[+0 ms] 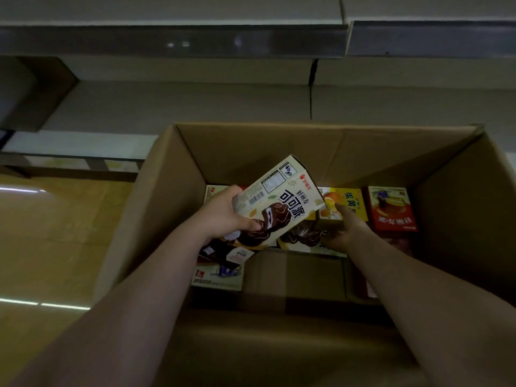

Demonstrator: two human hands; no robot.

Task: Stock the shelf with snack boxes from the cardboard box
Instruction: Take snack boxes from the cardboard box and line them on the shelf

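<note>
Fingers of the left hand (223, 216) curled round a cocoa-pie box (282, 202), held tilted above the cardboard box (173, 191). The right hand (342, 229) reached down at a yellow box (350, 202) inside; its grip could not be told. Best lift both clear of the walls before turning to the shelf (195, 107) beyond.

Dim light, glossy tan floor (42, 233)
</note>
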